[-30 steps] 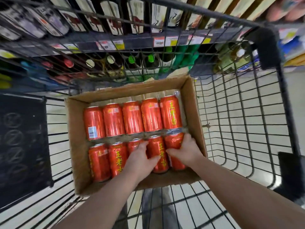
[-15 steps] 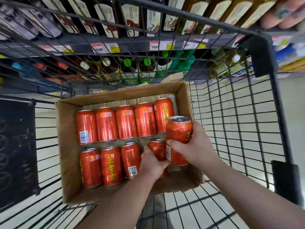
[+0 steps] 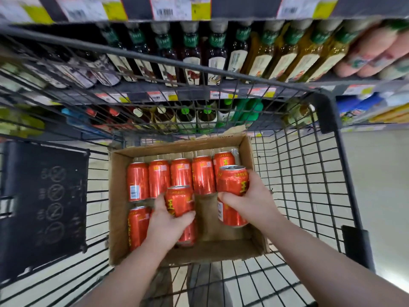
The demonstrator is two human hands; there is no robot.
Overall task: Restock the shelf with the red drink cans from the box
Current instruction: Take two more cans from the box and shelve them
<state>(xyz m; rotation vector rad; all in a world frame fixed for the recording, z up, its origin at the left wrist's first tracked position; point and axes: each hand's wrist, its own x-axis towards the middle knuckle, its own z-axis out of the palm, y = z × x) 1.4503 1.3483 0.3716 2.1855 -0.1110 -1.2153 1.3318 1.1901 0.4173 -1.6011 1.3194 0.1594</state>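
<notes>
One wire cart (image 3: 309,196) parks the cardboard box (image 3: 117,196) right under both grips, so the reach is short. Spare red cans (image 3: 159,180) lie beneath and left of them. Left hand (image 3: 168,224) and right hand (image 3: 254,202) are each curled tight round one raised can (image 3: 180,200), presumably shelf-bound.

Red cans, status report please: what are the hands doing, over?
Left hand grips left can, right hand grips right can. Both raised over the box, more cans inside. Cart wall stands between box and shelf.
</notes>
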